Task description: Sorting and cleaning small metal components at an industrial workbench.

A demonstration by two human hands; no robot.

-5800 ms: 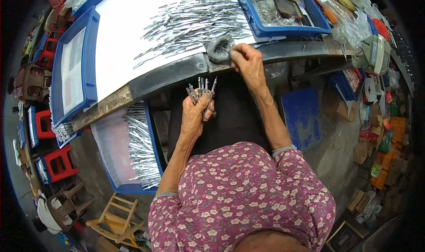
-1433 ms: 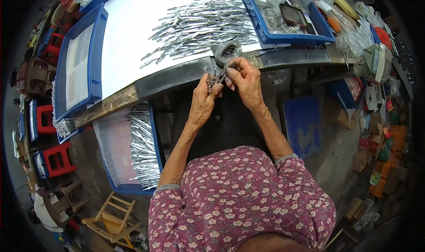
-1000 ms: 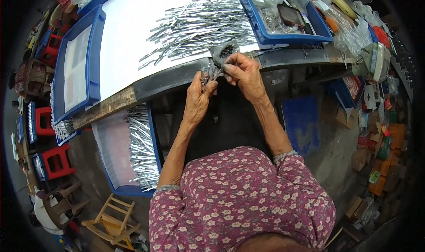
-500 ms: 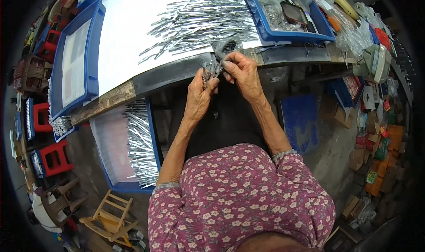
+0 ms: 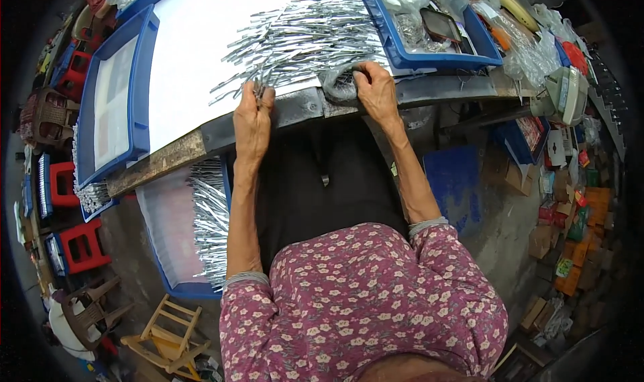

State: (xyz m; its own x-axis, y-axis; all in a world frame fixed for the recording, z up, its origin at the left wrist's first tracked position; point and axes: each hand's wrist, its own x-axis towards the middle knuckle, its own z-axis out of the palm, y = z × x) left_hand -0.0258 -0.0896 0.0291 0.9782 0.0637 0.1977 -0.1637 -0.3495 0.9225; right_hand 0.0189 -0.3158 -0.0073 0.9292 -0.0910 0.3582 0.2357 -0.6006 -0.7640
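Observation:
A heap of thin, silvery metal strips [image 5: 308, 36] lies across the white sheet [image 5: 191, 53] on the table. At the heap's near left end is my left hand [image 5: 253, 123], its fingers closed round a few small metal pieces [image 5: 259, 90]. A grey plastic bag [image 5: 332, 90], its rim rolled open, sits at the table's front edge with small dark pieces inside. My right hand [image 5: 380, 94] is at the right side of that rim, thumb and fingers pinched together. Whatever is between those fingertips is too small or hidden to tell.
Blue trays stand at the left [image 5: 137, 86] and right [image 5: 429, 61] of the sheet; the right one holds plastic bags and a dark-framed object. Below the table, another blue tray [image 5: 181, 289] holds more strips. A wooden folding stool [image 5: 168, 335] and red stools [image 5: 84, 244] stand left.
My hands were together in front of the table edge and have moved apart. The left went left to the heap with its metal pieces; the right went to the grey bag's rim.

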